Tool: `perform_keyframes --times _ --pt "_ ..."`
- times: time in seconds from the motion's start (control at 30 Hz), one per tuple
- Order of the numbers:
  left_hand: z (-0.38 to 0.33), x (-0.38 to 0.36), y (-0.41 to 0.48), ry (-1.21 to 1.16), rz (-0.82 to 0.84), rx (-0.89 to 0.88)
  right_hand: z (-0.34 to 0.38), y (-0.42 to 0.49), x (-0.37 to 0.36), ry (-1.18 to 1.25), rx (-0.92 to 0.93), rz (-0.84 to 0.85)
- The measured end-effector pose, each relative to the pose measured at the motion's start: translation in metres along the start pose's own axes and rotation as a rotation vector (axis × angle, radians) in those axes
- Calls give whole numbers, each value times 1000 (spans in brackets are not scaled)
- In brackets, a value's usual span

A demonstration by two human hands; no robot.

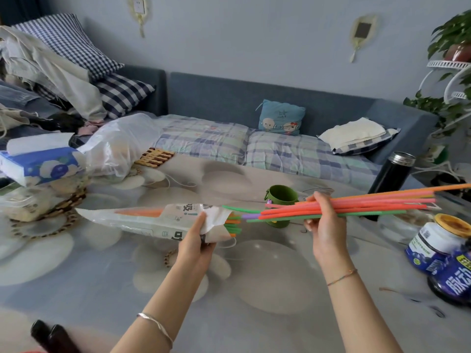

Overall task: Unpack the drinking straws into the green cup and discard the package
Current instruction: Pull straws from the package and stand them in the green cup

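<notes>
Roughly halfway through the unpacking, by the look of things. Grips the straw package (142,220) just behind its open mouth with the left hand (197,240), thumb on top and fingers curled underneath, with the wrapper held out level over the table (254,276). Clasps a loose bundle of long drinking straws (356,205) in the right hand (323,220), fingers closed round them near their left ends, with the orange, pink, red and green lengths fanning off rightward past a black flask (392,179). Holds that bundle wholly clear of the package mouth, in front of the green cup (281,197) and not in it. Finds the cup upright on the table between the two hands, nearer the right one, apparently with nothing standing in it, though partly hidden behind the bundle. Cannot call the package empty: shows green and orange straw ends (233,226) poking from the mouth and an orange streak through the plastic further left. Left to do, then, as a judgement: tip the held bundle upright and lower it into the cup, draw out the remainder and add it, then throw the wrapper away. Shows no bin anywhere in view, so cannot tell where the wrapper would go.
</notes>
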State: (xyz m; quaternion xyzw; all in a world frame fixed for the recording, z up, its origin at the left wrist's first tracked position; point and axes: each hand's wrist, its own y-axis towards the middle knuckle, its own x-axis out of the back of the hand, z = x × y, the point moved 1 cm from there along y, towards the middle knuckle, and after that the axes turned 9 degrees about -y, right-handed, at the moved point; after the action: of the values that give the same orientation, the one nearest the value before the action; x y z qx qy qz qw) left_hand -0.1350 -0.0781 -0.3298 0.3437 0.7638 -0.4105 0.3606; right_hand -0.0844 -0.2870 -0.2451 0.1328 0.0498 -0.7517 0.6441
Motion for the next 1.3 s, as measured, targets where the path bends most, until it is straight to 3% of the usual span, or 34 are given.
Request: perform_keyframes --times 0.3,0.57,0.77,0.93,1.1,1.3 --pt "22 -2 -1 8 44 59 -28 -9 -26 -77 -45 153" --pt "-22 6 13 -109 -75 -25 -4 9 5 25 21 -31" --pt "-28 6 10 -103 -88 -71 5 16 22 -182 73 -102" --pt "-16 8 10 -56 -67 -60 4 14 19 -449 230 -22" --pt "11 13 13 4 -22 -16 -3 8 3 -398 216 54" --pt "27 26 18 24 -67 -4 -13 -1 -16 -456 321 145"
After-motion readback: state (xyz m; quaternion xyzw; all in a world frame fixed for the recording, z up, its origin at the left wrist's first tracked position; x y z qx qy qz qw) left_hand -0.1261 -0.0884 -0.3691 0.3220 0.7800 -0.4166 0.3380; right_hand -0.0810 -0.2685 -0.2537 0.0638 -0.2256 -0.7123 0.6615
